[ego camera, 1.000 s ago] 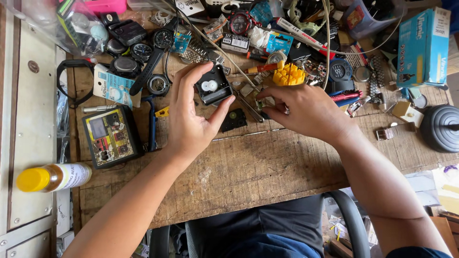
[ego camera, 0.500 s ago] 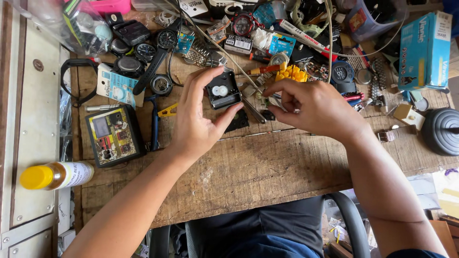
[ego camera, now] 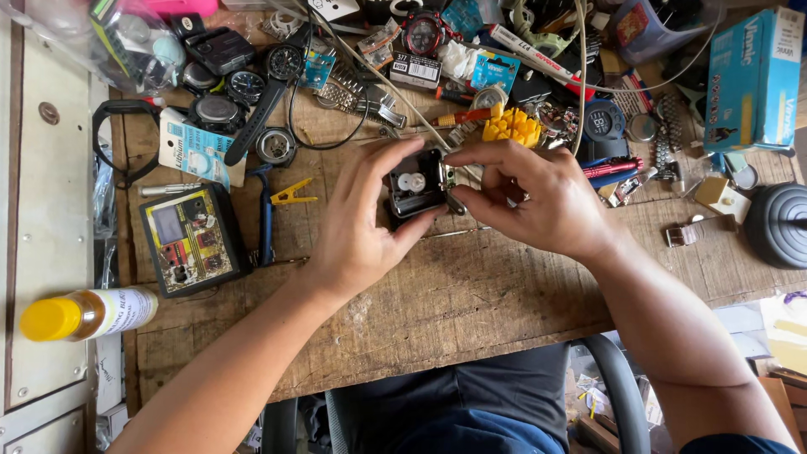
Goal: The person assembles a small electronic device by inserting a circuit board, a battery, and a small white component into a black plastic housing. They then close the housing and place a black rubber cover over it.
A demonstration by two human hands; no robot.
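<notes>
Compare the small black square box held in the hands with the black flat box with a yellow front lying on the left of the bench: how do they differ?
The small black square box is lifted in the grip of the left hand and right hand; the black flat box with a yellow front lies untouched on the wooden bench. The held one shows a white round part; the lying one looks larger, with red parts. Both have black casings.

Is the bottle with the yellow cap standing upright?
No, the bottle with the yellow cap lies on its side at the bench's left edge.
</notes>
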